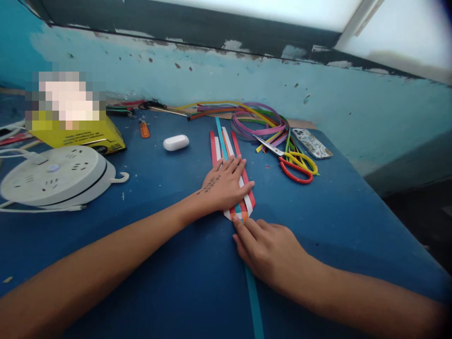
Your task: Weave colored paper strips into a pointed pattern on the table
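Observation:
A woven piece of red, white, orange and teal strips [249, 205] lies on the blue table, its loose ends pointing toward the wall. My left hand [228, 182] rests flat across the middle of it, fingers stretched out, covering part of the weave. At the near end, the bent fingers of my right hand [266, 242] close on the woven edge; the fingertips are partly hidden. A long teal strip [254, 301] emerges from beneath my right hand and runs toward the near table edge.
To the right lie scissors [298, 168] with red and yellow handles, a phone [312, 143] and coiled coloured strips [259, 123]. A white earbud case [175, 142], orange lighter [144, 129], round white power strip [56, 174] and yellow box [76, 136] occupy the left.

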A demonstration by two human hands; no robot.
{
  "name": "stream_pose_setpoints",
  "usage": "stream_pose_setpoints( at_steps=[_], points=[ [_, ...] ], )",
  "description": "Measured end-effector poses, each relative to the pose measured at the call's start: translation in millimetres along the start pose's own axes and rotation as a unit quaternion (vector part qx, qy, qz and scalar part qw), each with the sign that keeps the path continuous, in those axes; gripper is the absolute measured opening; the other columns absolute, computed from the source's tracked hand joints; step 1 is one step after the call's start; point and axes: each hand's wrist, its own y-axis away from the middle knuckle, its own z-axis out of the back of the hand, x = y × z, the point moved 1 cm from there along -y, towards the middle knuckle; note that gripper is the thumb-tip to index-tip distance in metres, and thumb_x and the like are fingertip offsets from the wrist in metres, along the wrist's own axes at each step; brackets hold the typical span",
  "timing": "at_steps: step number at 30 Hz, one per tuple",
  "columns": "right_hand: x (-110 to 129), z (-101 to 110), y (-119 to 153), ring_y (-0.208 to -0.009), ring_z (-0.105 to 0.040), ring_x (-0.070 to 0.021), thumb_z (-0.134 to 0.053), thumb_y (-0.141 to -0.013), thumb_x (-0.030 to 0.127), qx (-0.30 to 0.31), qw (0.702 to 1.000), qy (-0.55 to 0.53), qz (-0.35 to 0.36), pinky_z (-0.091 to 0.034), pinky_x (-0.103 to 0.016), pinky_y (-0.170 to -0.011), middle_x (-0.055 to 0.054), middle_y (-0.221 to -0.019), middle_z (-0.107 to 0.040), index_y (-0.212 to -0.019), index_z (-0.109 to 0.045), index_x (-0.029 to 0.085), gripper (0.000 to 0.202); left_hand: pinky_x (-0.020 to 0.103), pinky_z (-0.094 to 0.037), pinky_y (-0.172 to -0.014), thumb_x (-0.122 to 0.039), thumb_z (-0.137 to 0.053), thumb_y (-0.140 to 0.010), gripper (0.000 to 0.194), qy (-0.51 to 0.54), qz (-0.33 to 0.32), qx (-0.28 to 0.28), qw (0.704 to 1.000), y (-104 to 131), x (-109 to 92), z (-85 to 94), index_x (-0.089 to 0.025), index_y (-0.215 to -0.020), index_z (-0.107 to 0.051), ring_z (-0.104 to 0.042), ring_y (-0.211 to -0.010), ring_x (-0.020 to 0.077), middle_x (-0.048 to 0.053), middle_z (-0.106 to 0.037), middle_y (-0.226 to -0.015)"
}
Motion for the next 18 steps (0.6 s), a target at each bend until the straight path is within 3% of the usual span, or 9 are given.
stream_pose_setpoints(
  at_steps=[8, 14, 18],
  points=[
    [-1.0, 0.7, -0.2, -0.073, -0.067, -0.0194, -0.05, -0.103, 0.019, 0.011, 1.0, 0.007, 0.0, -0.038, -0.036, -0.055, -0.007, -0.093, -0.073, -0.126, -0.065, 0.007, 0.03, 0.046, -0.01, -0.129, -0.062, -0.028, -0.103, 0.078, -0.015, -0.007, 0.002, 1.0, 2.0, -0.2, 0.4, -0.013, -0.163, -0.024, -0.014, -0.159, 0.0249, 0.01, -0.018, -0.171],
    [0.7, 1.0, 0.6, -0.071, -0.068, -0.0206, -0.049, -0.103, 0.02, -0.005, 1.0, 0.001, -0.008, -0.04, -0.036, -0.053, -0.007, -0.089, -0.073, -0.13, -0.063, 0.005, 0.034, 0.045, -0.019, -0.127, -0.056, -0.032, -0.105, 0.072, -0.017, 0.013, -0.055, 0.998, 9.9, -6.8, 0.0, -0.012, -0.161, -0.031, -0.024, -0.156, 0.0285, 0.012, -0.028, -0.169],
    [-8.0, 2.0, -2.7, -0.075, -0.072, -0.0184, -0.047, -0.105, 0.025, -0.029, 0.994, -0.1, -0.032, -0.046, -0.032, -0.059, -0.008, -0.093, -0.076, -0.127, -0.065, 0.01, 0.032, 0.047, -0.021, -0.126, -0.056, -0.034, -0.105, 0.062, -0.02, 0.007, -0.056, 0.998, 11.6, -7.3, 0.4, -0.021, -0.156, -0.041, -0.027, -0.155, 0.0294, 0.011, -0.033, -0.167]
  ],
)
